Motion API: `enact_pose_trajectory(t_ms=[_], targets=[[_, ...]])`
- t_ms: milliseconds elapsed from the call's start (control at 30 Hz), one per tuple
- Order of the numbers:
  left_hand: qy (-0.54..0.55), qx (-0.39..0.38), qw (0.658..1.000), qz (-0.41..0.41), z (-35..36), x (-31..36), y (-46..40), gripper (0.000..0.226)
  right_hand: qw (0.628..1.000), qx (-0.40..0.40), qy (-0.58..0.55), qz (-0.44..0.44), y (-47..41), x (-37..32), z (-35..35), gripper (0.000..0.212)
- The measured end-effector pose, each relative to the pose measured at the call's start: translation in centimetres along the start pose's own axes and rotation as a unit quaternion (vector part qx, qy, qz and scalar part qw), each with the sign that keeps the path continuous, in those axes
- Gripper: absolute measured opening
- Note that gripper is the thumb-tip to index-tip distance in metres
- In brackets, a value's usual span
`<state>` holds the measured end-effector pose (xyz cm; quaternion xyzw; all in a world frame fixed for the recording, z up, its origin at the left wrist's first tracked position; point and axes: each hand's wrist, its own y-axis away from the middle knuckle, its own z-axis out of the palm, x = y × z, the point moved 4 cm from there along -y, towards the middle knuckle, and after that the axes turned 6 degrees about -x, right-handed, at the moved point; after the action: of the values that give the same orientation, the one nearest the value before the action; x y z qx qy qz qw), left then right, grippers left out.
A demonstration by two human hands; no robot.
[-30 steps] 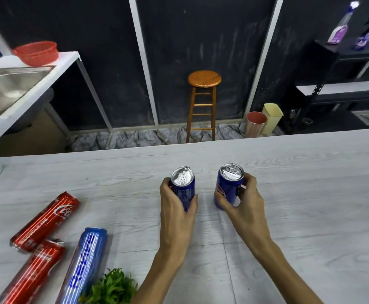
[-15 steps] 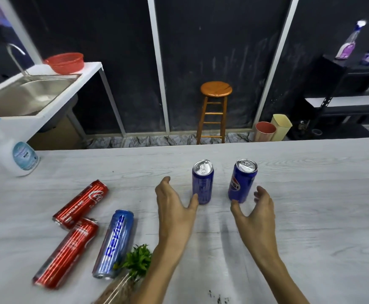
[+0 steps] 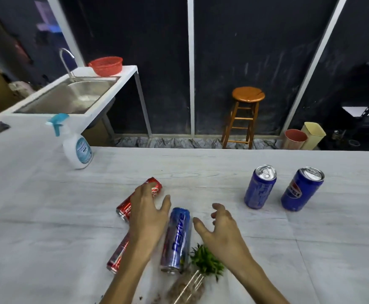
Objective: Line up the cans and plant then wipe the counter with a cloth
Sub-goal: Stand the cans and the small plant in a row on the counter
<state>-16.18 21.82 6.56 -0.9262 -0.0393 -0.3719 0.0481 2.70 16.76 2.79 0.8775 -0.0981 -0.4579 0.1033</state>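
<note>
I see my left hand [image 3: 146,218] spread open over the two red cans [image 3: 135,200] lying mid-tabletop, my right hand [image 3: 222,232] open beside the lying blue can [image 3: 175,239]. The plant [image 3: 205,260] lies at the near edge; two blue cans [image 3: 259,187] stand rightward.

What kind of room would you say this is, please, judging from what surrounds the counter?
Probably a makeshift kitchen or utility space: a stainless steel sink with a curved tap set in a white stand, a white spray bottle with a blue trigger on the pale wood-grain counter, and a round wooden stool.
</note>
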Motion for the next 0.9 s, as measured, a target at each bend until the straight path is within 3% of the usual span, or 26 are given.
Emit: enact_pose_trajectory(t_ms=[100,233,333,467,667,900], targets=[[-0.019,-0.008,1.000,-0.008,-1.2,-3.2,-2.3,0.052,0.998,-0.039,0.026,0.030,-1.7,-1.4,2.3,0.083],[-0.062,-0.053,0.997,-0.019,-1.1,-6.6,-5.5,0.068,0.989,-0.100,0.060,0.095,-3.5,-2.1,4.3,0.055],[-0.111,-0.110,0.987,-0.023,0.1,-8.2,-7.1,0.067,0.987,-0.107,0.059,0.108,-4.2,-2.0,5.2,0.054],[-0.138,-0.151,0.979,-0.010,1.1,-9.0,-8.2,0.061,0.986,-0.102,0.067,0.115,-4.7,-2.5,6.1,0.052],[-0.144,-0.152,0.977,0.032,1.2,-8.7,-9.4,0.056,0.988,-0.084,0.063,0.114,-5.5,-3.1,5.9,0.041],[-0.106,-0.121,0.983,0.092,1.3,-6.3,-9.8,0.058,0.997,0.018,-0.031,0.063,-5.4,-3.4,3.1,0.036]])
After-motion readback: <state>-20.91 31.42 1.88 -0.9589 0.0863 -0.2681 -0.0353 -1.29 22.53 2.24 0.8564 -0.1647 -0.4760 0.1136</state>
